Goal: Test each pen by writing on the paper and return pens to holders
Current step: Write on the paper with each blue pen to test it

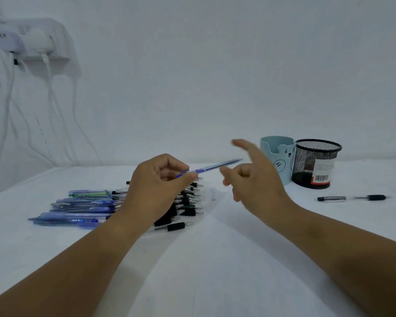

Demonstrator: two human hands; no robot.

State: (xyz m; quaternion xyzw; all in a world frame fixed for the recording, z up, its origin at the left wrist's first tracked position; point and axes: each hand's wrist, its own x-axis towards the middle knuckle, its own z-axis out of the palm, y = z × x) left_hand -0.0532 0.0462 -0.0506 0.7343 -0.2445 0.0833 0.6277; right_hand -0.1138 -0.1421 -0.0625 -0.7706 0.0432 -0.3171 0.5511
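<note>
The left hand (157,191) pinches a blue pen (212,167) above the row of pens (114,202); the right hand (254,177), blurred, holds nothing, fingers loosely spread. Paper (215,202) lies beneath, with the blue bear holder (281,159) and mesh holder (316,163) beyond.

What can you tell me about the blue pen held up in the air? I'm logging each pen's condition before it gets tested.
The blue pen is slim, with a translucent blue barrel and a darker blue grip section. It lies nearly level above the table, tilted slightly up toward the right. The left hand pinches it near the grip end with its fingers. The right hand is close but not touching. Motion blur hides its tip.
</note>
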